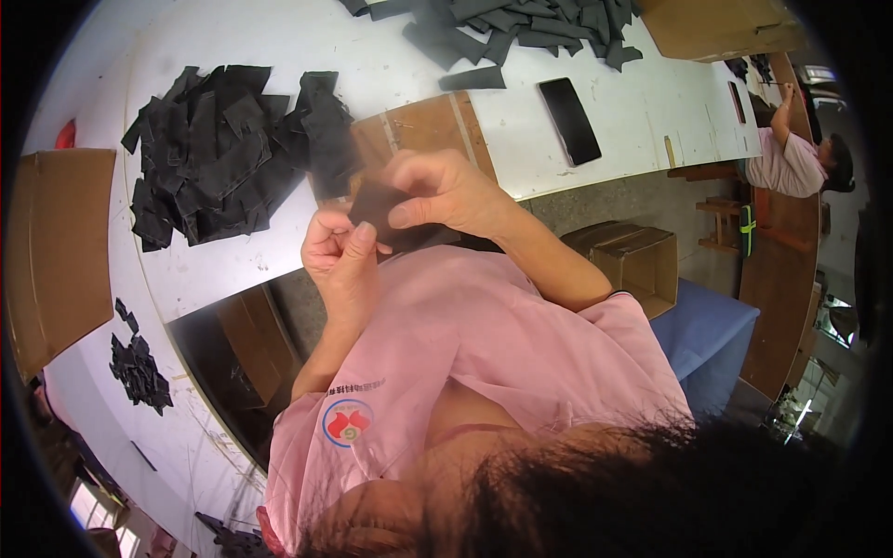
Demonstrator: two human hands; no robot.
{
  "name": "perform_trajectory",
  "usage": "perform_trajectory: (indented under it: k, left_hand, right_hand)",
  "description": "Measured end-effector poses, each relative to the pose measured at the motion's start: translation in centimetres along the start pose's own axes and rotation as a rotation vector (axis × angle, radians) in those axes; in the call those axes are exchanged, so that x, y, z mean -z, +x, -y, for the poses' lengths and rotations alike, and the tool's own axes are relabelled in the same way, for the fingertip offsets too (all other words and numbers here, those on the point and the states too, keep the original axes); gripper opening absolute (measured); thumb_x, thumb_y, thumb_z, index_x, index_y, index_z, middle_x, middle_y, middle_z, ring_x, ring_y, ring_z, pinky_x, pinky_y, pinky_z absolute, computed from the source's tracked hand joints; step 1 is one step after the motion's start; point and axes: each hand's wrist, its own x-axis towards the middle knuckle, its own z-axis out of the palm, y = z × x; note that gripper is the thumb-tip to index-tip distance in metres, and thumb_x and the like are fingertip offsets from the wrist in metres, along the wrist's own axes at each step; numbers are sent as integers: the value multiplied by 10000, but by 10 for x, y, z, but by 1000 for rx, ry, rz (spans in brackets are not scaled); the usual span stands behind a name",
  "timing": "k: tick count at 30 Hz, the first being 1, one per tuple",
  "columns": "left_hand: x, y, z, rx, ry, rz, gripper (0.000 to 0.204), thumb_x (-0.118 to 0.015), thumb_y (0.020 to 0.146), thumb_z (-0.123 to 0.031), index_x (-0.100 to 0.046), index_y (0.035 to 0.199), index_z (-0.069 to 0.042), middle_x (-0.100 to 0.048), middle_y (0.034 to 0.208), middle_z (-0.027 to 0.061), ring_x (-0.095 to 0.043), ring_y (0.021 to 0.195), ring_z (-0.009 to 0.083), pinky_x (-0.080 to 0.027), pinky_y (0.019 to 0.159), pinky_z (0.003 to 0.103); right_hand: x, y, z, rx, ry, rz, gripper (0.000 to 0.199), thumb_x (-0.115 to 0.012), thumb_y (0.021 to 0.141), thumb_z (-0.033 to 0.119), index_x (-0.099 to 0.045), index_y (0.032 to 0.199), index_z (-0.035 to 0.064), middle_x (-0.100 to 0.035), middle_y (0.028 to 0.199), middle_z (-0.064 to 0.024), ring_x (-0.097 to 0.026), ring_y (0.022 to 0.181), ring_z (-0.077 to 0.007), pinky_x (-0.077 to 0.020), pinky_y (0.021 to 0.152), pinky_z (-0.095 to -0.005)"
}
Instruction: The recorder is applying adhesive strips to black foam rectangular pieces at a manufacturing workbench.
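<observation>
A dark piece of cloth point(374, 206) is pinched between my two hands, above the table's near edge and close to my body. My left hand point(337, 249) grips its lower left side, thumb on top. On the other side, my right hand point(448, 193) holds it with bent fingers and thumb. Part of the cloth is hidden by the fingers. Just left of my hands lies a big heap of black cloth pieces point(209, 153), some with a stitched edge. Under and beyond the hands is a flat brown cardboard piece point(451, 130).
A second heap of dark cloth pieces point(535, 23) lies at the far side. A black phone point(570, 121) rests on the white table point(642, 116). Cardboard boxes stand at the left point(60, 251), far right point(716, 28) and below the table point(633, 256). Another person point(791, 158) is at right.
</observation>
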Motion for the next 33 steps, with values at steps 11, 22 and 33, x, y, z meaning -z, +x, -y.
perform_trajectory:
  k: [11,22,33]
  left_hand:
    - [19,54,-24,459,154,251,250,-535,804,-194,-540,907,34,-572,796,39,-528,722,88,-410,655,200]
    - [15,53,-7,259,825,153,24,-544,749,3,-562,763,11,-512,623,-24,-424,546,17,-329,466,166]
    - [9,40,41,-358,1121,-145,73,-565,731,13,-560,804,18,-574,622,60,-503,496,86,-401,463,209]
  right_hand:
    - [16,-1,9,-2,-366,-30,158,-660,700,136,-601,729,-8,-511,639,-34,-467,612,-111,-370,568,-243]
    - [16,9,-6,520,-1319,-478,137,-630,655,62,-599,782,21,-542,748,-103,-505,679,-226,-403,616,-308]
    - [-5,19,-32,424,-949,-466,54,-551,694,-9,-573,743,1,-531,728,-91,-527,630,-237,-417,515,-300]
